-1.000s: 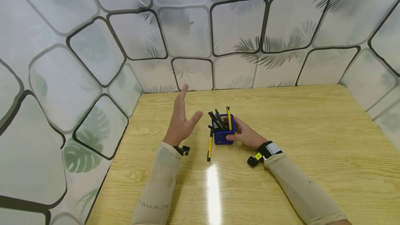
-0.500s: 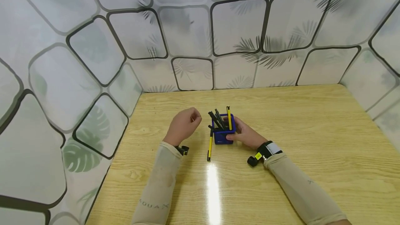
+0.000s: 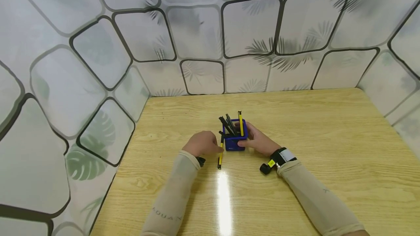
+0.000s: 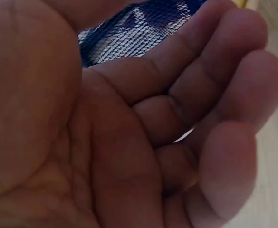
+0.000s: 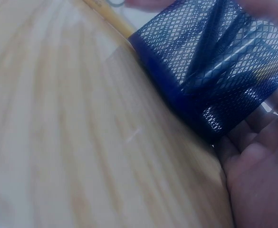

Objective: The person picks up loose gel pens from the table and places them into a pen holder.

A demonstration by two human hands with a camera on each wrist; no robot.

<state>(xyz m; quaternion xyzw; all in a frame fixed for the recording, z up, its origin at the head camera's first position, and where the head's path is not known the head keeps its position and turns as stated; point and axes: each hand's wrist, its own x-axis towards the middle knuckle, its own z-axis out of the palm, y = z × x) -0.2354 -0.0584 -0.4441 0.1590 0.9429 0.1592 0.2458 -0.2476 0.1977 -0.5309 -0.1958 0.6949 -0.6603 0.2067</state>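
Observation:
A blue mesh pen holder (image 3: 234, 143) stands on the table with several dark pens (image 3: 228, 125) and a yellow pen (image 3: 241, 124) in it. My right hand (image 3: 259, 141) grips the holder from its right side, fingers behind and thumb in front; the right wrist view shows the hand (image 5: 262, 166) against the mesh. Another yellow pen (image 3: 220, 161), with black ends, lies on the table at the holder's left. My left hand (image 3: 204, 144) reaches down to this pen, fingertips at its middle. Whether they pinch it is hidden; the left wrist view shows bent fingers (image 4: 229, 166).
The light wood table (image 3: 311, 130) spreads around both hands. A patterned wall covering (image 3: 249, 28) rises behind the table and along its sides. A bright light reflection (image 3: 224, 203) lies on the tabletop near the front.
My left hand was raised with fingers spread, then drew its fingers together and came down and right to the loose yellow pen. The right hand and pen holder have stayed put.

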